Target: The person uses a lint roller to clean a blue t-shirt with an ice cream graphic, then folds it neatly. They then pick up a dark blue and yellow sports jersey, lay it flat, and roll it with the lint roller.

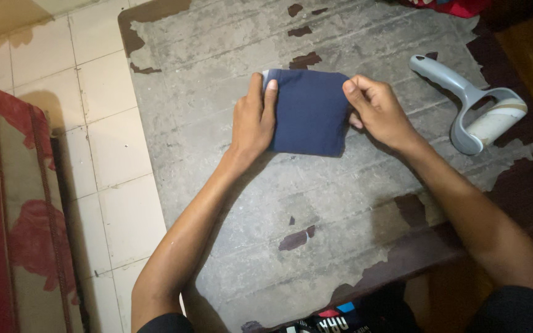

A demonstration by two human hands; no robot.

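One folded navy cloth, soft knit-looking fabric, roughly square with rounded corners, lies flat on the table near its far middle. A thin pale edge shows at the cloth's upper left corner. Two bare hands work it, both the person's own. The left hand lies on the cloth's left edge, palm down, fingers laid flat and close together, pressing the fabric rather than gripping it. The right hand is at the cloth's right edge, fingers curled narrow and pinched on the upper right corner of the cloth.

One table: hard grey painted top, scuffed and streaked, paint flaked off in many patches so dark brown wood shows, worst along the edges right of the cloth and below it.

One lint roller lies on the table well to the right of the cloth, apart from both hands: light grey plastic handle, curved, with a cylinder roll in off-white with a tan band.

Left of the cloth, past the table edge, the floor is cream square tiles with dark grout lines. Further left of the cloth, one red fabric item with a beige panel and a red flower pattern; what it is cannot be told. One bit of red cloth shows above and right of the navy cloth at the frame's top edge. No containers in view.
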